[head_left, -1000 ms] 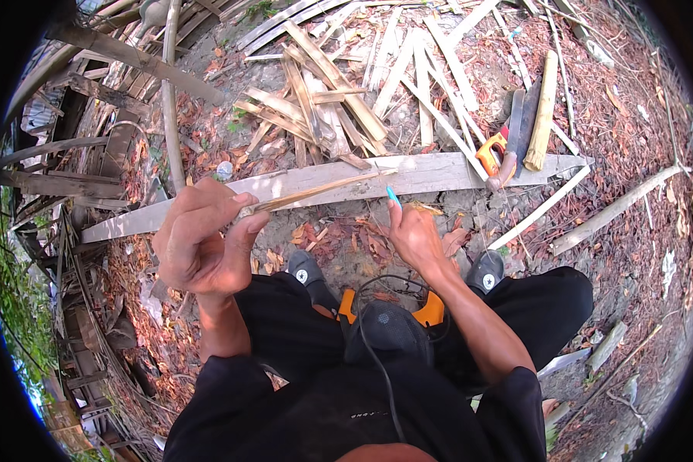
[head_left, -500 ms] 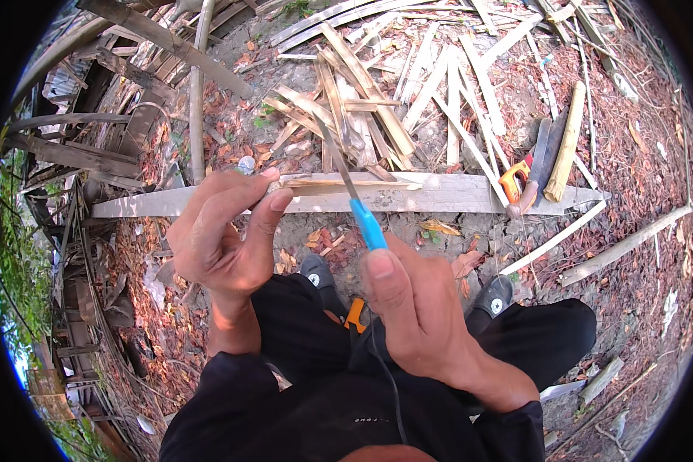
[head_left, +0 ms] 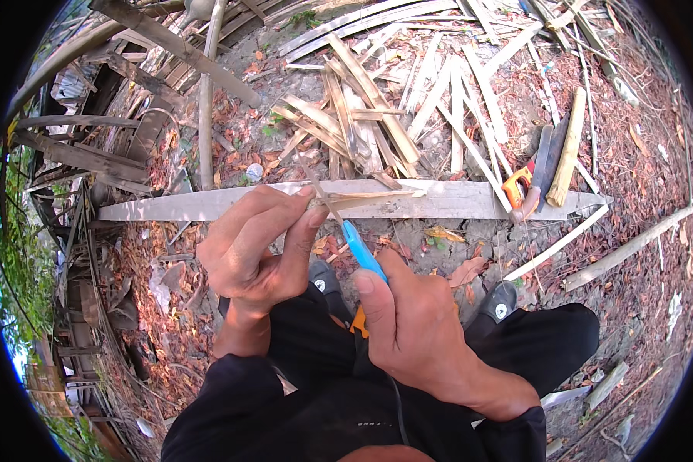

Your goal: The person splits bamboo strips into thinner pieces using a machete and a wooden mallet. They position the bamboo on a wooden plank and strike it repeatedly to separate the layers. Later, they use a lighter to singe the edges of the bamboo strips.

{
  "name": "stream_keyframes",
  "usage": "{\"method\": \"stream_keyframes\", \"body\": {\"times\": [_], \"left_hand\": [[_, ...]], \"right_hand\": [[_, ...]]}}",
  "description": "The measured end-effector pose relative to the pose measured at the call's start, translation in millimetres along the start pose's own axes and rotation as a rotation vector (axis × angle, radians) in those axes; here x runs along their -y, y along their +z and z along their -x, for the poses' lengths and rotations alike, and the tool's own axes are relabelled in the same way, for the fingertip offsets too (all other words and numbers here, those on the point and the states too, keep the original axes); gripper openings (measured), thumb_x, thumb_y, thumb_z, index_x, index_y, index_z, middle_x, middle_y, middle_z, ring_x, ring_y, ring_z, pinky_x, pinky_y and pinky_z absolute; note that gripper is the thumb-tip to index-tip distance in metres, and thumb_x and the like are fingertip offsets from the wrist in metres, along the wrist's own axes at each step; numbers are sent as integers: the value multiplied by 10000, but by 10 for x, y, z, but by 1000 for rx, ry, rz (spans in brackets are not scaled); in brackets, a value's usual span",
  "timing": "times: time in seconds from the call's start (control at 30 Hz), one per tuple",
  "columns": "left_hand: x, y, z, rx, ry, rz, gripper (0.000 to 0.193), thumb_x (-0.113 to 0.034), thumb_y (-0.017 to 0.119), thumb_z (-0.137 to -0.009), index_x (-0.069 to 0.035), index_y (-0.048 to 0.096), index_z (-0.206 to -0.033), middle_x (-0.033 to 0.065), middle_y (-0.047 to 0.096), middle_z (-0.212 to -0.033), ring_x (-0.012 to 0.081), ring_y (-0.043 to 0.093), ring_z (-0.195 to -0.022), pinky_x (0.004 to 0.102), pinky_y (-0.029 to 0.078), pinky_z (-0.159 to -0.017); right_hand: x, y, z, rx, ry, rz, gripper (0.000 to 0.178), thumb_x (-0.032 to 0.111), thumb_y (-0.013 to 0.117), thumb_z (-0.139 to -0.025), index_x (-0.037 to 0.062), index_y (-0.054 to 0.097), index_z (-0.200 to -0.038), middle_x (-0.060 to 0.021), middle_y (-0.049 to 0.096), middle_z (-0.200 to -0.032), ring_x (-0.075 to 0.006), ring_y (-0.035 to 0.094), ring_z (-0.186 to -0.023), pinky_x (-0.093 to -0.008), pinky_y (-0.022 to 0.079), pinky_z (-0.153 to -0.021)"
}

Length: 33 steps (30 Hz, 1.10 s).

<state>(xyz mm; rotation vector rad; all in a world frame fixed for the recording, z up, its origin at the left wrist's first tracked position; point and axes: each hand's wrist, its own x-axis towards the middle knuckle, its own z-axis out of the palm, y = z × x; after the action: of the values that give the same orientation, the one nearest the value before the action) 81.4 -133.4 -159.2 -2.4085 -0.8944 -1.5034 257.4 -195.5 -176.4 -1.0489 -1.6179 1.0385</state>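
My left hand (head_left: 258, 242) pinches one end of a thin, pale wooden stick (head_left: 373, 195) between thumb and fingers. The stick points to the right, above a long grey plank on the ground. Wrapped round the blue handle of a slim-bladed knife (head_left: 363, 248) is my right hand (head_left: 420, 327). Its narrow blade slants up and left, crossing the stick close to my left fingertips. Whether the edge bites into the wood, I cannot tell.
The grey plank (head_left: 446, 202) lies crosswise before my feet. On its right end rest an orange-handled saw (head_left: 518, 185), a dark blade and a thick pale stick (head_left: 568, 150). Split wood strips (head_left: 377, 100) are heaped beyond. Weathered timbers (head_left: 92, 158) lean at the left.
The knife has moved down and left along the stick, toward my left fingertips. My left hand has shifted slightly right and lower with the stick.
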Motion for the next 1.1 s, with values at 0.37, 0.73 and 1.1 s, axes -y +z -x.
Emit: {"method": "stream_keyframes", "body": {"times": [0.37,0.73,1.1], "left_hand": [[-63,-30,-29,34,-48,-68,166,67,772,-712,52,658,-832,167,669,-707,225,659,-591,285,501,-519],[-60,-5,17,48,-166,10,196,75,785,-678,49,643,-810,154,664,-695,224,661,-594,285,505,-530],[-34,12,-26,60,-132,50,188,67,781,-694,55,653,-832,158,671,-720,227,660,-614,288,507,-545]], "right_hand": [[13,-48,-15,30,-73,-2,246,165,594,-949,-48,487,-889,-202,520,-521,-387,559,-452,-447,394,-404],[37,-137,-46,78,-4,44,264,170,615,-940,-44,491,-849,-198,509,-487,-386,543,-419,-448,392,-387],[57,-232,-56,94,26,40,272,184,604,-946,-62,518,-868,-201,508,-479,-394,549,-421,-453,404,-395]]}}
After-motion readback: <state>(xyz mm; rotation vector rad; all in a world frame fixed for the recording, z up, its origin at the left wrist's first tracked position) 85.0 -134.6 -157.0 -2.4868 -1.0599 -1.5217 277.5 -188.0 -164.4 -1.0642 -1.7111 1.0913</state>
